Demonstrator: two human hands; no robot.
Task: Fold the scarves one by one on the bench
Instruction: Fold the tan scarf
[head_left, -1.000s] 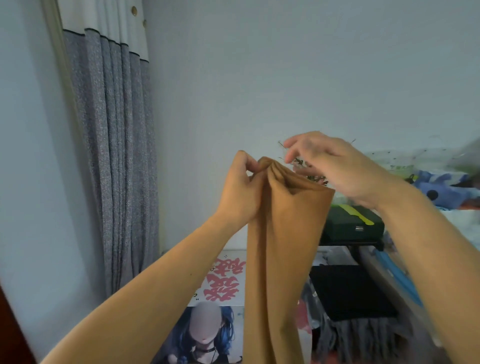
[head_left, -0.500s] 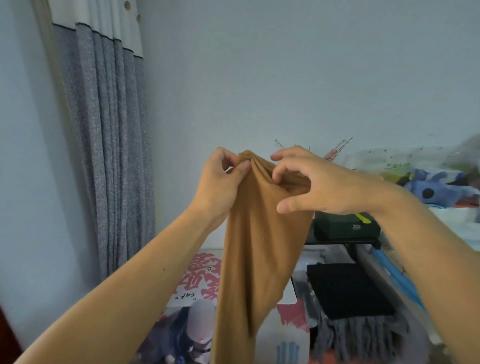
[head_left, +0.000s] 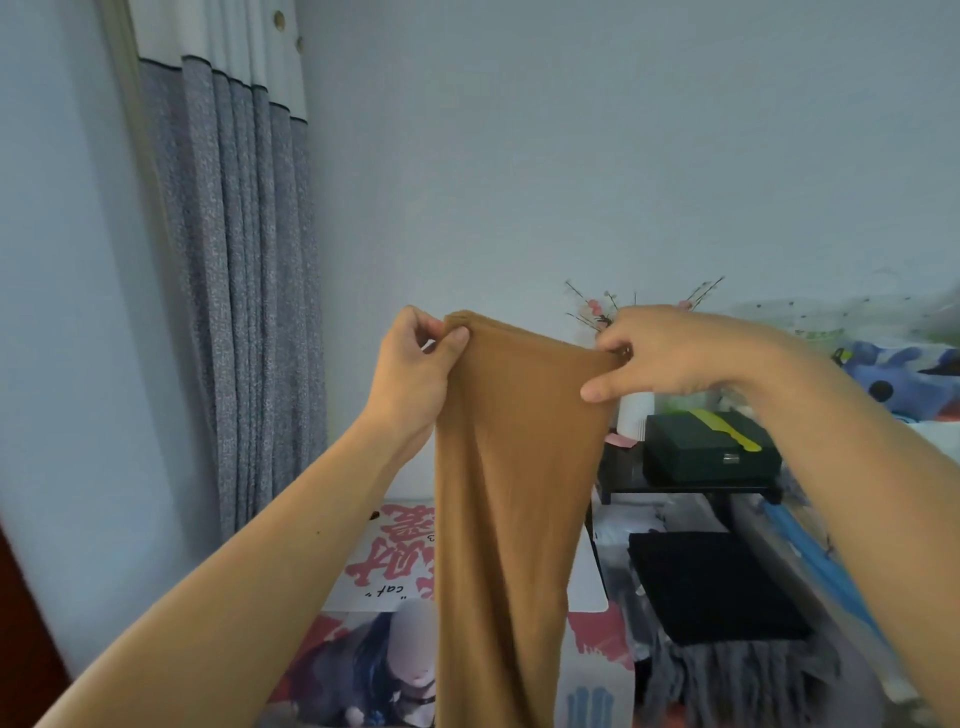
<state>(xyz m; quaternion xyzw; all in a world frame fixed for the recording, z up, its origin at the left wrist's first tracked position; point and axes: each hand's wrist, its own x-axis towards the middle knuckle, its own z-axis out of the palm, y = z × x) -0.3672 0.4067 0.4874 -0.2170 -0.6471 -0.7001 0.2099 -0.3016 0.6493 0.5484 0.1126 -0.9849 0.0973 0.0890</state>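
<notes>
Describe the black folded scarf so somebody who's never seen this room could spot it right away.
Start at the tan scarf held up by both hands, then look lower right. The black scarf lies flat, folded into a rectangle, below the dark green box. Unlike the fringed grey scarf beside it, it is plain black.

Scarf (head_left: 509, 493) bottom cut off below

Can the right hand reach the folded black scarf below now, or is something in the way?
Probably not yet. The right hand pinches the top edge of the brown scarf, as does the left hand. The black scarf lies uncovered below it, so the path looks free once it lets go.
</notes>
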